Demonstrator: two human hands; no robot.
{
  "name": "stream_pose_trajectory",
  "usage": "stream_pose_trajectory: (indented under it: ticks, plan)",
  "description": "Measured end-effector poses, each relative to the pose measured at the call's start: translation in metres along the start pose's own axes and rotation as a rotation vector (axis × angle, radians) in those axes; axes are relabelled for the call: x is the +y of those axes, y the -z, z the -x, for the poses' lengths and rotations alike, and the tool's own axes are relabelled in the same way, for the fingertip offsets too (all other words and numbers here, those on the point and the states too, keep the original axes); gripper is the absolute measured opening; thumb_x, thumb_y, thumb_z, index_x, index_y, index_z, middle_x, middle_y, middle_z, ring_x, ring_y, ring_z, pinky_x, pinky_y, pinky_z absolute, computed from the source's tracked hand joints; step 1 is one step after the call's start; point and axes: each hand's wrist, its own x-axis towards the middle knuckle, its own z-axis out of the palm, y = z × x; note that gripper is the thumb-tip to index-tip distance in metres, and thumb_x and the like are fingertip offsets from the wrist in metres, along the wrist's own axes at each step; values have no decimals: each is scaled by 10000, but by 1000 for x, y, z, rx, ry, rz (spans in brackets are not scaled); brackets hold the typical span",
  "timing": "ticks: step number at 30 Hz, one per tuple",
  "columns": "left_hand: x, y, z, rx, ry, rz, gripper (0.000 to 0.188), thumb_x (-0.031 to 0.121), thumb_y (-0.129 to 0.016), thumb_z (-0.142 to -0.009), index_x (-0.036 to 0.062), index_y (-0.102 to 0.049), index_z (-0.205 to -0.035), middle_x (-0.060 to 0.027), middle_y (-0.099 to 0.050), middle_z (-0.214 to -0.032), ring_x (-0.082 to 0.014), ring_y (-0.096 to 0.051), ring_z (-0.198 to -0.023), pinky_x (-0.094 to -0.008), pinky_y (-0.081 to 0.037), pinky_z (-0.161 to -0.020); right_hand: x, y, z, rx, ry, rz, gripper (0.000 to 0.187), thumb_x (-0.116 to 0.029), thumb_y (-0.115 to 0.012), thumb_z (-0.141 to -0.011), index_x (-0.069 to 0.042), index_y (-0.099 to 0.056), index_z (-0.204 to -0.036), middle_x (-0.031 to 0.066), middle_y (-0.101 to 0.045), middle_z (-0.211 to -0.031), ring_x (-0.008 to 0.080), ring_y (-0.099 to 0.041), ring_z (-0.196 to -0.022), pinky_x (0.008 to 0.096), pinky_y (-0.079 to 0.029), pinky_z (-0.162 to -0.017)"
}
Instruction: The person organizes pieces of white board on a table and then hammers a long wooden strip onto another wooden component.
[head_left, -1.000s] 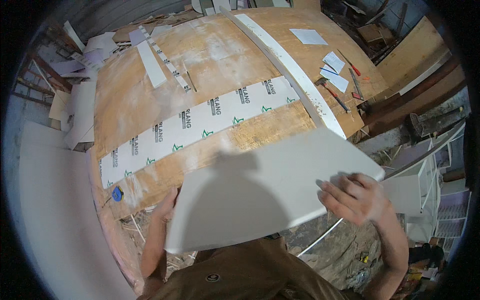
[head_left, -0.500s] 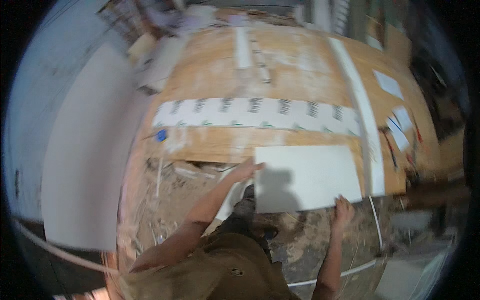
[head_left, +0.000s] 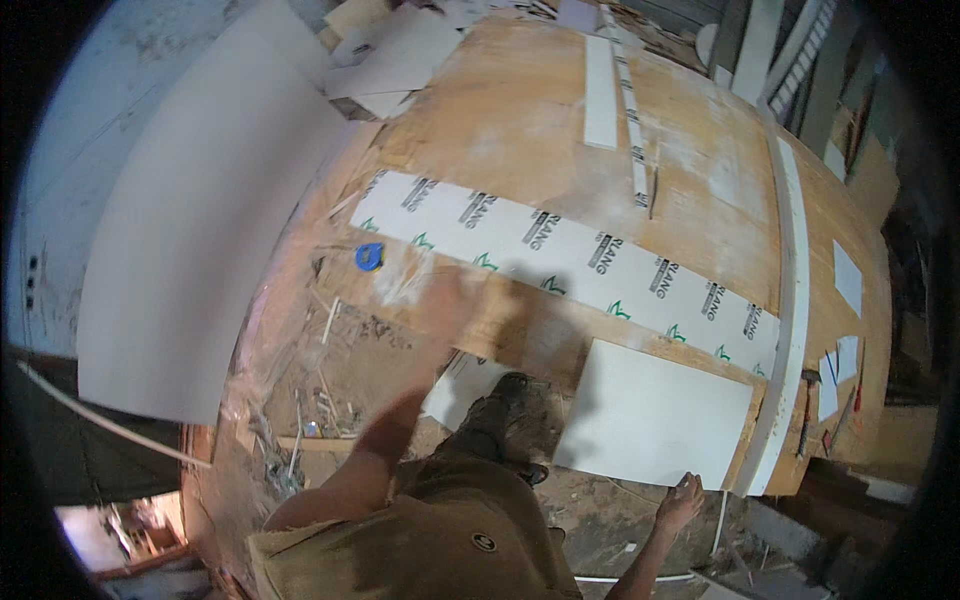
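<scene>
A plain white rectangular panel (head_left: 655, 412) lies over the near edge of the wooden worktable (head_left: 535, 85), part of it overhanging. My right hand (head_left: 682, 500) grips its near edge toward the right corner, fingers curled at the edge. My left hand (head_left: 455, 300), smeared by motion, is off the panel, over the table's near edge. The blur hides its fingers. Left of that hand sits a blue tape measure (head_left: 369, 257). Beyond the white panel, a long white printed strip (head_left: 570, 258) crosses the table at a slant.
A long white board (head_left: 793, 300) runs along the right side, with hand tools (head_left: 806, 415) and white sheets (head_left: 847, 278) beyond it. A tall white panel (head_left: 190, 230) stands at the left. Offcuts and debris (head_left: 330, 400) litter the floor near my legs.
My left hand has let go of the white panel's left edge and moved up and left toward the tape measure. My right hand stays at the panel's near edge. The view has turned.
</scene>
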Motion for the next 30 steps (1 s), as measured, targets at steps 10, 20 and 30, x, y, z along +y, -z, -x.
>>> stream_pose_trajectory:
  ticks: [10, 20, 30]
  plan:
    - [-163, 74, -77, 240, -314, -274, 495, 53, -546, -674, 44, -575, -1168, -221, -580, -1144, -391, -580, -999, -455, -480, -866, -28, -24, -18, 34, -344, -86, 573, -21, -644, -822, -54, -407, -1343, 163, -337, -1421, 369, -365, -1292, 461, -338, -1084]
    - [-159, 55, -287, 84, -1, -152, 668, 455, -614, -842, -102, -520, -1199, -309, -550, -1175, -446, -540, -1077, -444, -434, -929, -174, -49, 39, 50, -829, -1218, 535, -209, -588, -915, -8, -335, -1342, 124, -543, -1080, 188, -554, -934, 332, -467, -770]
    - [-172, 48, -302, -27, 73, -321, 803, 641, -568, -787, -134, -608, -995, -319, -623, -962, -425, -621, -899, -495, -475, -776, -207, -59, 18, 268, -783, -1139, 486, -162, -602, -879, -11, -440, -1312, 167, -616, -885, 276, -582, -797, 371, -467, -750]
